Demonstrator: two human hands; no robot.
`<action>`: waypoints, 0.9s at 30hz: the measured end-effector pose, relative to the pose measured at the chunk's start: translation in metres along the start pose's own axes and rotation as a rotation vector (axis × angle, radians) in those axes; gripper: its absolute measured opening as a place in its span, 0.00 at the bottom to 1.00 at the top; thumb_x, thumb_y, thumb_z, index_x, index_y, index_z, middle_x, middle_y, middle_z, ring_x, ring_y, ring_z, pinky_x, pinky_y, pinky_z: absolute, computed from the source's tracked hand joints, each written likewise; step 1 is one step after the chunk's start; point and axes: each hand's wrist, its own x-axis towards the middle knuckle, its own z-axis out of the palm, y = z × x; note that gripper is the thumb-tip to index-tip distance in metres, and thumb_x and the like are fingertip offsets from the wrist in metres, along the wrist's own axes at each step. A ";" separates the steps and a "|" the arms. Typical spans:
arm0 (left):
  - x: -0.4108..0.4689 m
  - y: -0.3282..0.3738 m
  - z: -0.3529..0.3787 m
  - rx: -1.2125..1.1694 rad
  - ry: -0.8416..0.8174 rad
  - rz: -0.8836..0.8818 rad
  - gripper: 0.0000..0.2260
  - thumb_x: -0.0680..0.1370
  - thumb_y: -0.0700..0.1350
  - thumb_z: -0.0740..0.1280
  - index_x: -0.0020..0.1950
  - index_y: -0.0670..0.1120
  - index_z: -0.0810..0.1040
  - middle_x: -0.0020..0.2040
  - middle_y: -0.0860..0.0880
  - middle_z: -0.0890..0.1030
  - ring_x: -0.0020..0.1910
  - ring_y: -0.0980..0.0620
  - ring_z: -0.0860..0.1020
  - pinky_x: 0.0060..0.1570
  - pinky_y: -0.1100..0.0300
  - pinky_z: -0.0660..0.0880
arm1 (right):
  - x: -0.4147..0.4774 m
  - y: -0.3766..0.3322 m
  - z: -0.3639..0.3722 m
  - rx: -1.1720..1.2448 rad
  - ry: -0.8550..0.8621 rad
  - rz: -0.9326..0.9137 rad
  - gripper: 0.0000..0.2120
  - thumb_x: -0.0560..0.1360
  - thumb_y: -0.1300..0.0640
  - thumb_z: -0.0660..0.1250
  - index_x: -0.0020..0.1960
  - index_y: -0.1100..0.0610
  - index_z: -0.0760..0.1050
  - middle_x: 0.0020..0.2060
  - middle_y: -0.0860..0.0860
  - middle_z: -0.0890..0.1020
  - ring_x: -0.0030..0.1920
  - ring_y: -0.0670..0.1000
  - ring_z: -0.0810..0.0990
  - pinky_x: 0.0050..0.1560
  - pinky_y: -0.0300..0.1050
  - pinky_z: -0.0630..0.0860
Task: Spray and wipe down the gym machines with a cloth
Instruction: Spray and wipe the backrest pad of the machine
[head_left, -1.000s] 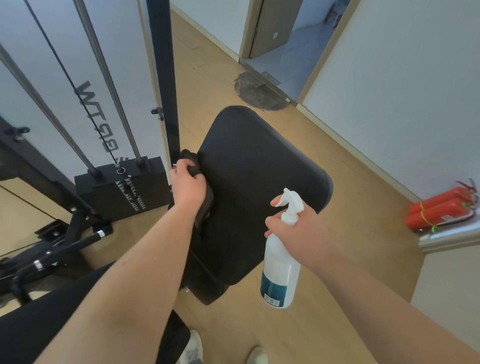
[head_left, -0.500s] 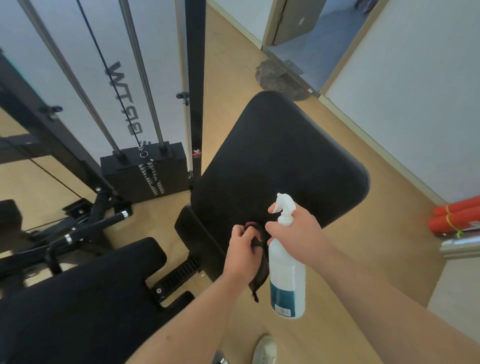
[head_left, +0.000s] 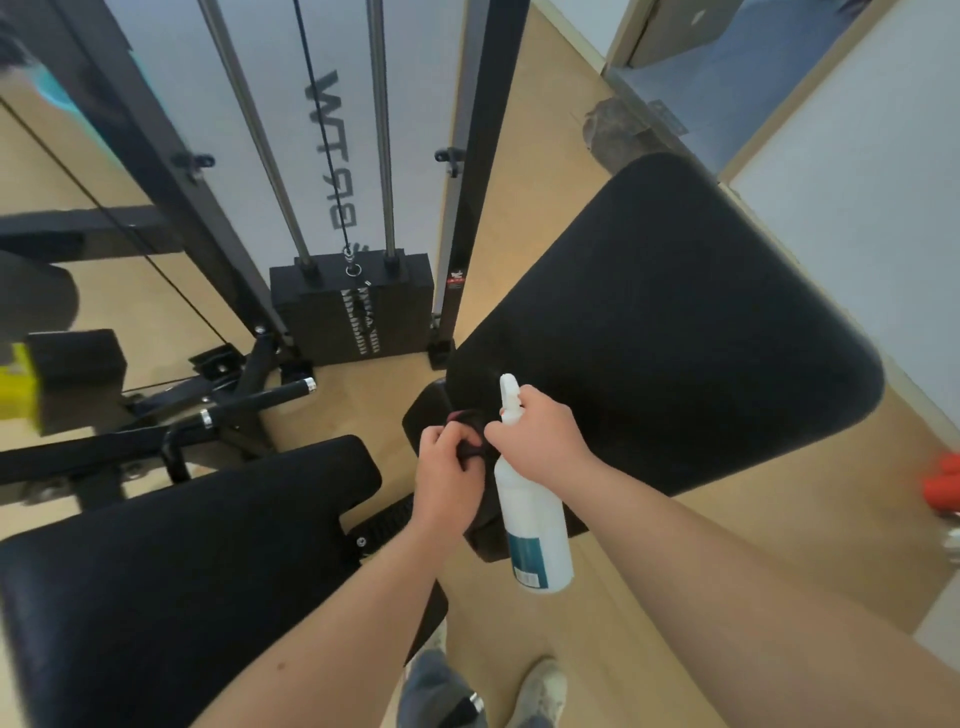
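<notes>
My left hand has its fingers curled tight round a dark cloth, bunched into a wad at the lower left corner of the big black back pad. Whether the cloth actually presses on the pad I cannot tell.

My right hand sits just beside the left, with the cloth between the two. It grips the neck of a white spray bottle, one finger stretched forward under the sprayer head. The nozzle points up and away from me, and the bottle's body hangs below my hand with a teal label near its base.

Down to my left lies the black seat pad. Beyond it stands the weight stack, with two steel guide rods and a cable rising out of it inside a black frame. The floor is pale wood. My shoes show at the bottom, and something red and blurred sits at the far right edge.
</notes>
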 end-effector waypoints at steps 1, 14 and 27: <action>0.002 0.000 -0.005 -0.009 0.011 -0.005 0.10 0.80 0.35 0.66 0.49 0.51 0.76 0.54 0.54 0.72 0.52 0.57 0.74 0.49 0.70 0.70 | 0.006 -0.001 0.006 -0.040 0.014 0.007 0.06 0.77 0.52 0.69 0.49 0.52 0.72 0.43 0.49 0.78 0.43 0.49 0.79 0.43 0.43 0.79; 0.000 -0.021 -0.031 -0.007 0.021 -0.088 0.10 0.80 0.36 0.66 0.54 0.51 0.76 0.58 0.53 0.72 0.54 0.54 0.74 0.53 0.62 0.73 | -0.028 0.054 0.044 -0.241 -0.029 0.160 0.09 0.77 0.49 0.70 0.53 0.51 0.74 0.42 0.48 0.79 0.41 0.47 0.80 0.43 0.44 0.81; -0.031 -0.016 0.006 0.028 -0.042 -0.075 0.11 0.81 0.38 0.66 0.57 0.53 0.76 0.60 0.53 0.71 0.57 0.52 0.75 0.61 0.55 0.77 | -0.081 0.123 0.028 -0.225 -0.114 0.140 0.06 0.78 0.51 0.64 0.50 0.52 0.69 0.40 0.49 0.76 0.40 0.49 0.77 0.38 0.43 0.73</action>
